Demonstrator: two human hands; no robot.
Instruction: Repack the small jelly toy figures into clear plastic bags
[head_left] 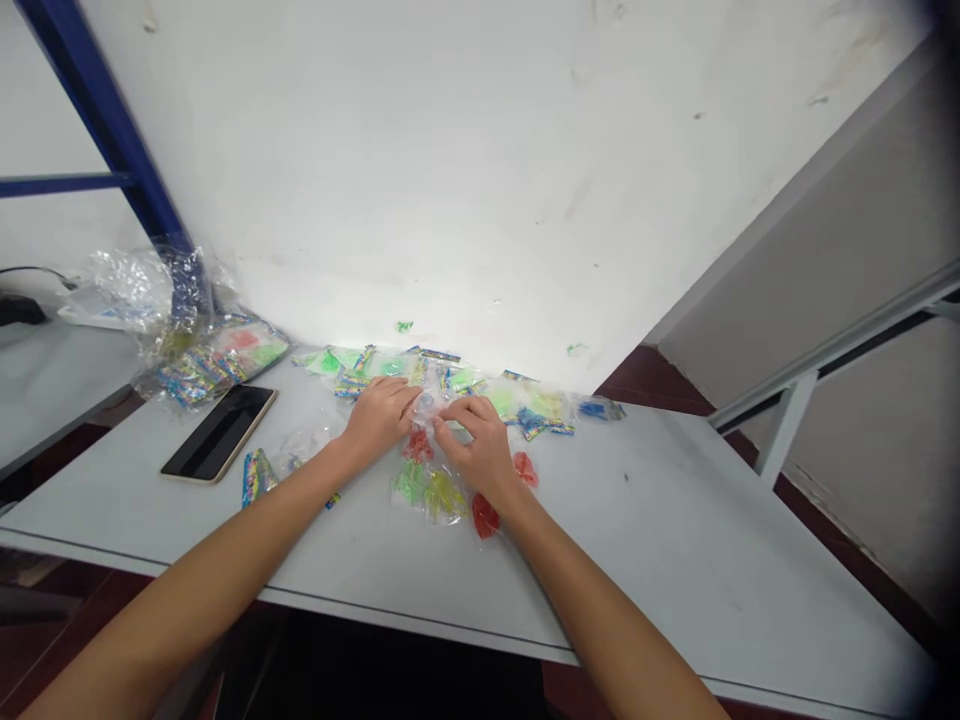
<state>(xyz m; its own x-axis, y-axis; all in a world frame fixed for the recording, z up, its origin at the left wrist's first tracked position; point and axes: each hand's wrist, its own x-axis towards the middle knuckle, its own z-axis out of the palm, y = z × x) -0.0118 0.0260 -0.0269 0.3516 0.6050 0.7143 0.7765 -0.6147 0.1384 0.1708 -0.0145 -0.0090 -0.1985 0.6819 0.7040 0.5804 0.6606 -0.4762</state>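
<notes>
My left hand (382, 415) and my right hand (480, 445) come together over the middle of the table, fingers curled. Between their fingertips is a small clear plastic piece (427, 403); its exact kind I cannot make out. Both hands appear closed on it. Just below lie a red piece (418, 446), a green piece (410, 482) and a yellow piece (445, 495) in clear plastic. Two more red pieces, one (485, 515) under my right wrist and one (526, 468) to its right, rest on the table. Small bags with green contents (390, 367) line the wall behind.
A phone (220, 434) lies at the left on the grey table (660, 540). Behind it are colourful packets (196, 375) and a crumpled clear bag (142, 285). Another packet (258, 476) sits by my left forearm. A white wall (420, 180) bounds the table's back.
</notes>
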